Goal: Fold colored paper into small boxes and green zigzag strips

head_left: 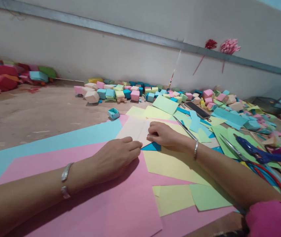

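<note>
A cream sheet of paper [133, 130] with a faint crease down its middle lies in front of me, on top of larger coloured sheets. My right hand [163, 134] grips its right edge with curled fingers. At the near edge, my left hand [122, 154] is closed, its fingertips on the paper; the thumb is hidden. A corner of blue paper [152, 146] shows between the hands. Under my left arm spreads a big pink sheet [130, 204], with a light blue sheet [56, 140] beyond it. Yellow paper [177, 164] lies below my right wrist.
Small folded paper boxes [109, 93] line the wall, with one blue box [114, 113] nearer. On the right lie red-handled scissors [273, 177], a blue glue gun [256, 151], a phone [196, 110] and paper scraps. Red paper pieces [3, 77] are piled far left.
</note>
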Tool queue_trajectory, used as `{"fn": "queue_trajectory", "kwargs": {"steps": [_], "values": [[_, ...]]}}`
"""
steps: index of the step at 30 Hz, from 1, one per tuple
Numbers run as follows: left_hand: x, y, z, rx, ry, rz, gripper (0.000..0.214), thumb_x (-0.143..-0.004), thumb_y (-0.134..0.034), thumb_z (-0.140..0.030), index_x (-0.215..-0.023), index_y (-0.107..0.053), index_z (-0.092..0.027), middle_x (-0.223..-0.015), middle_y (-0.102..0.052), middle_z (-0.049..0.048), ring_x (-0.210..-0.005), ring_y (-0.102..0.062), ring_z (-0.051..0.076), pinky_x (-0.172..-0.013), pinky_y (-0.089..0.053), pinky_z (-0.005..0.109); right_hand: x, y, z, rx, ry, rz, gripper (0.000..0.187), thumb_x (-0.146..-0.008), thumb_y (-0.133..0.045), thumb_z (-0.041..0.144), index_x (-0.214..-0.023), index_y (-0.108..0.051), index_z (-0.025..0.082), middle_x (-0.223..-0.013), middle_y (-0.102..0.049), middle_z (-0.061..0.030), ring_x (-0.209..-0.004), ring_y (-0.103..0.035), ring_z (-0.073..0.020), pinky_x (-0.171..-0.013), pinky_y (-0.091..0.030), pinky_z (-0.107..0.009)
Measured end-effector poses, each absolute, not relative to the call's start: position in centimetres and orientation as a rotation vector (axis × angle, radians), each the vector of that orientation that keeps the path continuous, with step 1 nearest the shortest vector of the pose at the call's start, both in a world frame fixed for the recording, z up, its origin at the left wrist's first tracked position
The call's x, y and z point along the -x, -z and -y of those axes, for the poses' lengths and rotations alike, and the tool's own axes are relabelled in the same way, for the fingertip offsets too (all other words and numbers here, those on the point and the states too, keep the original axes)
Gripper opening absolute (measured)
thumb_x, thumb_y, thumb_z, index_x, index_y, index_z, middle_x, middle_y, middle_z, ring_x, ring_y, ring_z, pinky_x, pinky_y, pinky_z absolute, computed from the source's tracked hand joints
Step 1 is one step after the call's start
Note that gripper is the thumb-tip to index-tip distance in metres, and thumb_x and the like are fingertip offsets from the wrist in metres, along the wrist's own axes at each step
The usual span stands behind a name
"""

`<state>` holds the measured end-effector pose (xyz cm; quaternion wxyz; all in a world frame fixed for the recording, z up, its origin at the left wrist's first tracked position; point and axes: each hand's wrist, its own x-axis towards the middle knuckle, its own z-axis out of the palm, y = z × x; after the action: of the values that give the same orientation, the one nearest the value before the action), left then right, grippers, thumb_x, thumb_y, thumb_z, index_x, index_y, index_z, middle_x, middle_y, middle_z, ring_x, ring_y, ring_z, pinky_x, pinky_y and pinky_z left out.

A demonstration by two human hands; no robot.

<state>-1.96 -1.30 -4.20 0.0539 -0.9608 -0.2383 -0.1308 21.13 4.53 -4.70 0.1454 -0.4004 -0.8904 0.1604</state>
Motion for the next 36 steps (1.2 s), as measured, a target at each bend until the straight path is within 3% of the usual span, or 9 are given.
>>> {"fn": "queue_trajectory", "kwargs": {"steps": [3,8,12,15,18,23,28,36], "values": [[1.8,4.1,1.3,2.966,0.421,0.790,0.019,-0.093,-0.043,-0.015,-0.097,-0.061,-0.017,-0.089,-0.067,0.0058,-0.075,-0.056,0.018,-0.066,-0.045,0.030,-21.1,4.5,-4.5,1.161,-0.465,2.569,0.036,-0.085,-0.059,0.019,-0.057,-0.037,0.019,-0.072,-0.043,0.0013,-0.066,-0.041,-0.0113,-0.060,-0.027,-0.027],[1.5,4.4,1.2,2.992,0.441,0.927,0.033,-0.095,-0.046,-0.021,-0.127,-0.054,-0.021,-0.104,-0.064,0.0067,-0.087,-0.057,0.020,-0.072,-0.047,0.032,-21.0,4.1,-4.2,1.171,-0.471,2.574,0.035,-0.084,-0.059,0.018,-0.057,-0.037,0.019,-0.070,-0.041,0.0020,-0.064,-0.038,-0.0112,-0.059,-0.026,-0.027],[1.3,4.3,1.3,2.983,0.278,0.964,0.031,-0.096,-0.045,-0.022,-0.124,-0.057,-0.021,-0.106,-0.060,0.0070,-0.087,-0.055,0.020,-0.070,-0.046,0.032,-21.0,3.8,-3.9,1.203,-0.514,2.535,0.032,-0.085,-0.061,0.021,-0.059,-0.041,0.019,-0.070,-0.044,0.0014,-0.066,-0.040,-0.0119,-0.059,-0.027,-0.027],[1.2,4.1,1.5,2.983,0.272,0.947,0.027,-0.095,-0.045,-0.021,-0.118,-0.060,-0.019,-0.104,-0.060,0.0072,-0.087,-0.054,0.021,-0.072,-0.046,0.033,-20.9,3.9,-3.7,1.242,-0.508,2.479,0.026,-0.080,-0.070,0.034,-0.074,-0.052,0.018,-0.079,-0.051,-0.0012,-0.076,-0.045,-0.0150,-0.063,-0.031,-0.026],[1.1,4.0,1.5,2.980,0.269,0.940,0.028,-0.096,-0.044,-0.021,-0.118,-0.061,-0.019,-0.104,-0.060,0.0074,-0.085,-0.054,0.021,-0.072,-0.047,0.035,-21.2,4.1,-3.8,1.278,-0.486,2.450,0.035,-0.074,-0.075,0.043,-0.084,-0.055,0.017,-0.089,-0.053,-0.0040,-0.082,-0.047,-0.0167,-0.065,-0.034,-0.027],[1.3,4.0,1.4,2.991,0.268,0.921,0.029,-0.096,-0.044,-0.023,-0.120,-0.060,-0.019,-0.106,-0.062,0.0085,-0.087,-0.057,0.022,-0.072,-0.049,0.035,-23.4,4.1,-5.2,1.329,-0.523,2.475,0.039,-0.066,-0.080,0.044,-0.079,-0.056,0.017,-0.087,-0.054,-0.0033,-0.078,-0.047,-0.0158,-0.063,-0.035,-0.026],[1.6,3.9,1.6,2.987,0.400,0.828,0.023,-0.095,-0.047,-0.025,-0.101,-0.068,-0.018,-0.098,-0.069,0.0083,-0.087,-0.061,0.020,-0.073,-0.051,0.033,-25.3,3.9,-6.8,1.422,-0.747,2.471,0.032,-0.068,-0.079,0.039,-0.068,-0.054,0.019,-0.069,-0.055,0.0011,-0.062,-0.046,-0.0118,-0.055,-0.033,-0.026],[2.1,4.3,1.7,2.849,0.459,0.692,0.029,-0.097,-0.045,-0.024,-0.083,-0.069,-0.015,-0.085,-0.071,0.0084,-0.071,-0.061,0.019,-0.058,-0.046,0.032,-25.4,2.9,-6.6,1.420,-0.853,2.435,0.022,-0.067,-0.077,0.029,-0.071,-0.058,0.019,-0.069,-0.057,0.0016,-0.061,-0.047,-0.0113,-0.055,-0.036,-0.026]]}}
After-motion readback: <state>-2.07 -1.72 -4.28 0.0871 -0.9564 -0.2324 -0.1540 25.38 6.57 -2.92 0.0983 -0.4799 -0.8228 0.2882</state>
